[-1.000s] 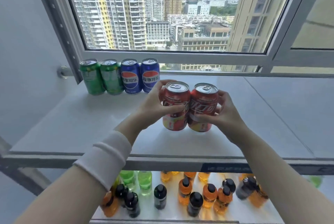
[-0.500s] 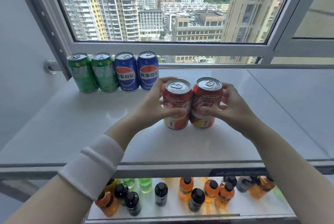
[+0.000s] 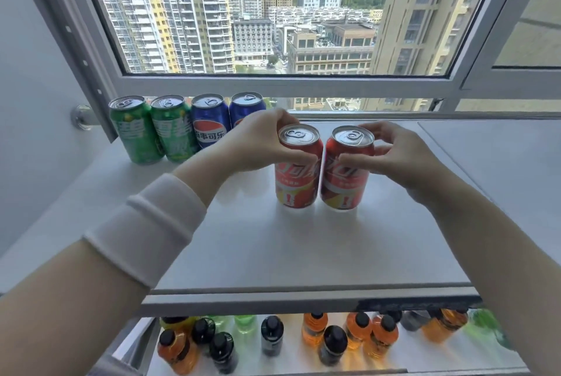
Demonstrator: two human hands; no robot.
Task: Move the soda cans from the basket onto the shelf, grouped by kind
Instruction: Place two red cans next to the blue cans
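Note:
Two red cola cans stand upright and side by side on the white shelf point(image 3: 273, 248). My left hand point(image 3: 258, 142) grips the left red can point(image 3: 297, 175) near its top. My right hand point(image 3: 394, 157) holds the right red can point(image 3: 346, 178) with fingers curled round its upper part. At the back left stands a row of two green cans point(image 3: 136, 132) point(image 3: 173, 132) and two blue cola cans point(image 3: 209, 123) point(image 3: 246, 105). My left hand hides part of the right blue can. No basket is in view.
A window frame point(image 3: 285, 84) runs right behind the cans, with city buildings outside. Below the shelf's front edge a lower shelf point(image 3: 291, 354) holds several orange, green and dark bottles. The shelf's right half point(image 3: 485, 169) is bare.
Both red cans went from tilted in my hands to standing upright on the shelf, slightly farther back. My hands slid up toward the can tops.

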